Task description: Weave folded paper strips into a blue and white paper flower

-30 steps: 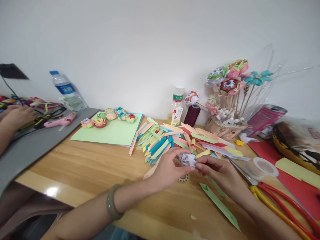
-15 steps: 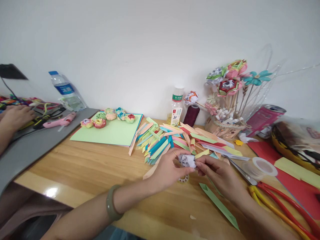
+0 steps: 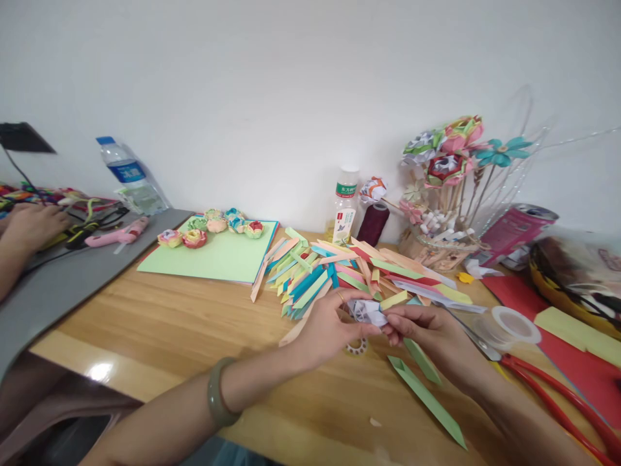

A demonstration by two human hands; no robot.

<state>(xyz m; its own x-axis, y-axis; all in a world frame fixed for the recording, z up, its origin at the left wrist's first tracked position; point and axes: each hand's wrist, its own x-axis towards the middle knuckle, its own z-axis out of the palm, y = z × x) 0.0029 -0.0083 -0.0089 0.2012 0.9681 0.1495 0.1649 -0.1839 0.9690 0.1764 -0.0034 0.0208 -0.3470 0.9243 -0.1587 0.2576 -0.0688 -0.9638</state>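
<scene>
Above the table, a small white and grey folded paper flower (image 3: 367, 312) is held between both hands. My left hand (image 3: 326, 329) grips its left side, thumb below and fingers behind. My right hand (image 3: 421, 325) pinches its right edge with thumb and fingertips. Just behind lies a heap of folded paper strips (image 3: 310, 275) in many colours. Two green folded strips (image 3: 429, 401) rest on the table by my right wrist. A small ring with holes (image 3: 358, 347) shows beneath the flower, partly hidden by my left hand.
Red-handled scissors (image 3: 543, 378) and a clear spool (image 3: 514, 325) lie at the right. Paper flowers stand in a basket (image 3: 434, 251) near a bottle (image 3: 343, 207) and a thread cone (image 3: 372, 223). Small paper flowers sit on green sheets (image 3: 218, 259). A co-worker's hand (image 3: 33, 226) is far left.
My right hand has shifted slightly outward and its fingers have changed position on the flower's edge. The flower is turned a little. The second green strip shows more.
</scene>
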